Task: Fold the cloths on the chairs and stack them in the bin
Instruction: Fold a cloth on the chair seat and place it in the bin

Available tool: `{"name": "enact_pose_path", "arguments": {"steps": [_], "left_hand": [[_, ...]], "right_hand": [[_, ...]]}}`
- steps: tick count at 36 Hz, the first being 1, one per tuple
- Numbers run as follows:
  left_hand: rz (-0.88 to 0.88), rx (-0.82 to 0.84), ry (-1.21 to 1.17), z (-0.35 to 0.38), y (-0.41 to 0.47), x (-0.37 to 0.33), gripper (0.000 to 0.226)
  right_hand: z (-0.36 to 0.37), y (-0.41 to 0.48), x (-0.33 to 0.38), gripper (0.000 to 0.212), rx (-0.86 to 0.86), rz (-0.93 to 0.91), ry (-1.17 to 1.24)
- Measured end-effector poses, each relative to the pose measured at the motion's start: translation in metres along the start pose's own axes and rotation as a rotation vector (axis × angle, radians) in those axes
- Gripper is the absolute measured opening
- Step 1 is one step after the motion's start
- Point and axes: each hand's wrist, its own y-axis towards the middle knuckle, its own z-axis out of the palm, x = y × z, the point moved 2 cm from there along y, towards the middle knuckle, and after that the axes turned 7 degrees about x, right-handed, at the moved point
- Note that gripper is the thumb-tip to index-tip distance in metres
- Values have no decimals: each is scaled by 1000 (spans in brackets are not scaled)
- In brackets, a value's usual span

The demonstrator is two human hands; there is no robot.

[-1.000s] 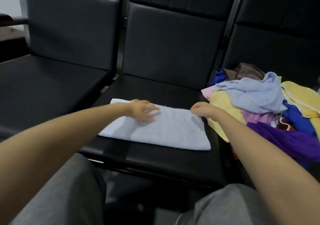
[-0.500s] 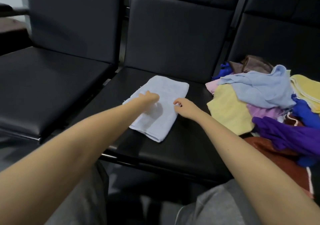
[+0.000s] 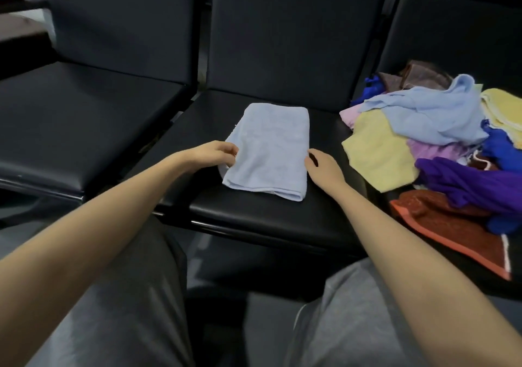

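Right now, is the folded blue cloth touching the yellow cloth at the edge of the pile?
Apart. The head view shows a strip of bare black seat between the folded blue cloth and the yellow cloth.

Pale blue, black, and a many-coloured heap.
The folded cloth (image 3: pixel 268 152) was plain pale blue; the chairs (image 3: pixel 282 41) were black. The heap held a light blue cloth (image 3: pixel 423 112), a yellow cloth (image 3: pixel 378 157), a paler yellow towel (image 3: pixel 502 106), a pink cloth (image 3: pixel 348 115), a lilac cloth (image 3: pixel 432 150), a deep purple cloth (image 3: pixel 474 183), a royal blue cloth (image 3: pixel 500 149), a brown cloth (image 3: pixel 423 75) and a rust-red cloth (image 3: pixel 440 219) edged in orange and white. The trousers (image 3: pixel 127 310) were grey.
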Motion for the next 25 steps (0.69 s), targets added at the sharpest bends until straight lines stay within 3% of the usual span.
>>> {"name": "enact_pose_path", "arguments": {"steps": [7,10,13,17,21,25], "left_hand": [[-7,98,261,2,-17,0,48],[1,58,252,1,-24,3,29],[48,-19,242,-5,-27,6,28],[45,30,285,-6,-33,7,16],[37,-61,102,-1,-36,-2,31],[-41,-164,203,17,-29,0,44]], "right_hand": [[-2,-8,0,52,80,-13,-13],[1,-10,8,58,111,-19,-86],[4,-14,18,62,154,-19,-87],[4,-24,28,77,358,-33,-101],[6,-35,32,97,526,-86,-293],[14,-40,36,105,531,-106,-377]]}}
